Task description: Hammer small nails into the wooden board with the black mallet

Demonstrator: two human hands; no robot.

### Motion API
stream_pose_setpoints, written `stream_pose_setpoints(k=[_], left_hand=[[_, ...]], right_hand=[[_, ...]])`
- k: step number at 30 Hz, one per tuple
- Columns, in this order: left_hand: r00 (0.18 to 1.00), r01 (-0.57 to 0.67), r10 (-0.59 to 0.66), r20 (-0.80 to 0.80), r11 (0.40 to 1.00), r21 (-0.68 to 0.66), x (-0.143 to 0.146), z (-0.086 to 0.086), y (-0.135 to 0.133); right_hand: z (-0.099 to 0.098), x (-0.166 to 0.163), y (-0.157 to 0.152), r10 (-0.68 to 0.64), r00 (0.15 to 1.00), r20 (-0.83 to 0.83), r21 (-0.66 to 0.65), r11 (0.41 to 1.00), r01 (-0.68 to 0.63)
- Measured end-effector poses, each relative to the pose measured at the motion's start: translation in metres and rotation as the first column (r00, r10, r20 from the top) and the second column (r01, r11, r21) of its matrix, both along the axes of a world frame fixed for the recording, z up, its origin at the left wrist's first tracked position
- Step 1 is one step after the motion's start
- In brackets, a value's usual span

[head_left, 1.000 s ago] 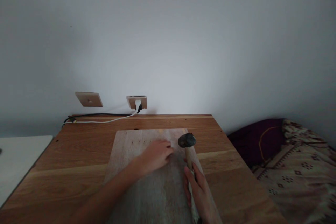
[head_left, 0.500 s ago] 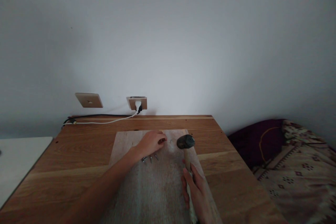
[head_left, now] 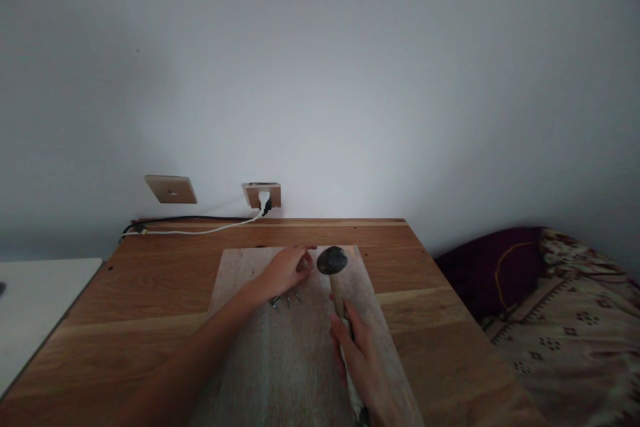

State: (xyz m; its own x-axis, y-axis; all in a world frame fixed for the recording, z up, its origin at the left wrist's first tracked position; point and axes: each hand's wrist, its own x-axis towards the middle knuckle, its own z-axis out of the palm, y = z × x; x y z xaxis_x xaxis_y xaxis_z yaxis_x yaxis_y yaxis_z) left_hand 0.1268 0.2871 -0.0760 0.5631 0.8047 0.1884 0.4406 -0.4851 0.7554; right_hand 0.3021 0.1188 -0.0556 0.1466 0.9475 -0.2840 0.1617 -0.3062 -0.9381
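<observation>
I noted the right hand [head_left: 357, 353] nearest the camera, its fingers wrapped around the wooden handle of the hammer [head_left: 338, 293], gripping low on the shaft. The hammer stood over the pale board [head_left: 280, 360]. Its long axis ran away from the person and leaned slightly left, with the dark head at the far end, just beside the left fingertips. I could not tell whether the head touched the board.

A few loose nails [head_left: 286, 300] lay on the board just short of the left hand [head_left: 287, 270]. Its fingers were drawn together in a pinch; what they held was too small to make out.

In my judgement, good work here called for short, square taps and for keeping the left fingertips clear of the head's path — the gap was narrow.

Beyond, the wooden surface [head_left: 150, 293] reached the wall, where a cable [head_left: 200, 230] ran to a socket [head_left: 263, 195].
</observation>
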Motion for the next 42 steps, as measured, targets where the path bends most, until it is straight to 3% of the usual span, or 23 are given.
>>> stream_pose_setpoints(k=[3, 7, 12, 20, 28, 32, 42], left_hand=[[0.996, 0.018, -0.015, -0.091, 0.999, 0.037, -0.016, 0.020, -0.011], [0.933, 0.193, -0.169, -0.318, 0.980, 0.045, -0.030, 0.041, -0.033], [0.868, 0.262, -0.178, -0.463, 0.957, 0.123, -0.027, 0.038, -0.045], [0.920, 0.144, -0.087, -0.382, 0.982, 0.123, -0.026, 0.036, -0.024], [0.913, 0.138, -0.056, -0.405, 0.975, 0.175, -0.018, 0.035, -0.006], [0.918, 0.139, -0.067, -0.391, 0.977, 0.160, -0.014, 0.033, -0.006], [0.999, 0.006, -0.008, -0.041, 0.999, -0.047, -0.016, 0.007, -0.006]], right_hand=[[-0.003, -0.002, 0.005, 0.061, 0.996, 0.069, 0.009, 0.998, -0.061], [-0.005, -0.004, 0.003, 0.042, 0.997, 0.069, 0.026, 0.999, -0.044], [-0.008, -0.003, -0.006, 0.020, 0.999, 0.027, -0.002, 1.000, -0.020], [-0.009, 0.001, -0.012, -0.086, 0.996, 0.008, -0.039, 0.996, 0.086], [-0.006, 0.000, -0.014, -0.097, 0.995, -0.010, -0.096, 0.991, 0.096], [-0.011, 0.001, -0.014, -0.102, 0.995, 0.009, -0.045, 0.994, 0.102], [-0.009, -0.004, -0.007, 0.005, 1.000, -0.028, -0.026, 1.000, -0.006]])
